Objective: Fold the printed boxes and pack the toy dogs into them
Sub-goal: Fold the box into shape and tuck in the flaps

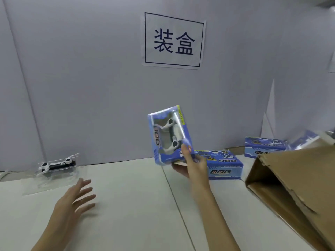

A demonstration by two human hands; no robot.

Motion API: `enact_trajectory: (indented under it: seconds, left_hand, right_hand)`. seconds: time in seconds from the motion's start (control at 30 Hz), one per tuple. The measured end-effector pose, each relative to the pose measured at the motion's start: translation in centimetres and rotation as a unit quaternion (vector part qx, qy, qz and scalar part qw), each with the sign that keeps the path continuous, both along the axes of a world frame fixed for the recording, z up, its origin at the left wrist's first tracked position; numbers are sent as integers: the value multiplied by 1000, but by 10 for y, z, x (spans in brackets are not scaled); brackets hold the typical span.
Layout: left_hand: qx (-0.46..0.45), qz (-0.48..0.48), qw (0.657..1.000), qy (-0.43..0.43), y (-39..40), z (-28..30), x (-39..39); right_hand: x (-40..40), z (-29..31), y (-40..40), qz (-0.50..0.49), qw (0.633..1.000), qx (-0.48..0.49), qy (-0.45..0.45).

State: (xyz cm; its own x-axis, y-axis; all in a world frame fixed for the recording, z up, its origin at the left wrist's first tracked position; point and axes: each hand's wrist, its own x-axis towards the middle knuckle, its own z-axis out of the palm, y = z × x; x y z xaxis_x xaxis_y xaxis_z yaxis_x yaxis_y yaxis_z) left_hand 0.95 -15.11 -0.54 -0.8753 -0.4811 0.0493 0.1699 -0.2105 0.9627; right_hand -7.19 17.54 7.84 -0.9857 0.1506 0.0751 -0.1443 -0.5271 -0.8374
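head view shows the right hand (192,164) gripping a blue printed box (169,135) upright above the worktop (126,205), a toy dog visible through its window, while the left hand (72,201) hovers with fingers spread, near another toy dog (56,164) far left.

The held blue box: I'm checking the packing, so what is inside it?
Through the held blue box's window a white and black toy dog shows. The right hand covers its lower corner.
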Motion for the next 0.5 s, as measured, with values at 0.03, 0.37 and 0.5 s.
enact_trajectory:
  seconds: [0.03,0.37,0.5]
  left_hand:
    - [-2,-8,1000,-14,-1,-1,-1]
    - [-95,-29,994,-45,19,-6,-5]
    - [-217,-23,975,-37,29,-12,-5]
  right_hand:
    - [-3,2,4,-44,996,-77,19]
    - [-28,-41,20,-169,984,57,-20]
    - [-34,-66,10,-255,892,373,-21]
